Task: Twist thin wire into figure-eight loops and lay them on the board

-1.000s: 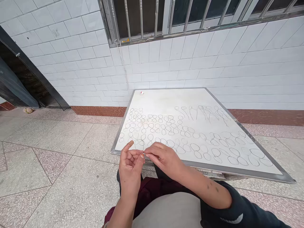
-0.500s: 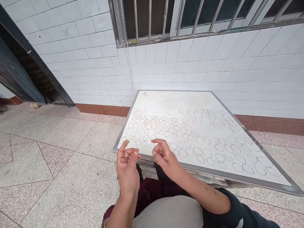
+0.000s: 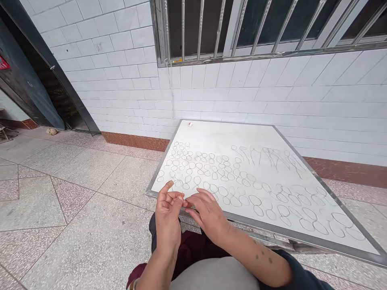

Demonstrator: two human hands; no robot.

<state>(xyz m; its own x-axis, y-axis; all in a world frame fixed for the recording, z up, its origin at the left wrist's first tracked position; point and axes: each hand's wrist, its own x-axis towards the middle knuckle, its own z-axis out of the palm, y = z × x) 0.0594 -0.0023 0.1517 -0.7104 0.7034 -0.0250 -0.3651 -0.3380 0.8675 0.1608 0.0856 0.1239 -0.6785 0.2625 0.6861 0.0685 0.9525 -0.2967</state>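
My left hand (image 3: 169, 207) is raised in front of the board's near edge, thumb and forefinger pinched together on something too small to make out, with tape round one raised fingertip. Right beside it, my right hand (image 3: 208, 215) reaches in from the right, its fingers spread and their tips close to or touching the left fingertips. Behind both hands lies a white board (image 3: 217, 135) with a grey frame. Several thin dark wire loops (image 3: 254, 200) cover it in rows, and longer open wire pieces (image 3: 255, 156) lie toward the back right.
A small red and white object (image 3: 190, 125) sits at the board's back left corner. Beyond stands a white tiled wall (image 3: 121, 72) with a barred window (image 3: 250, 28). A dark doorway (image 3: 45, 80) is at the left, over a speckled floor (image 3: 99, 233).
My right hand has moved left to the left fingertips, its pinch now opened. The view has shifted, so wall and board appear slightly lower and further right.
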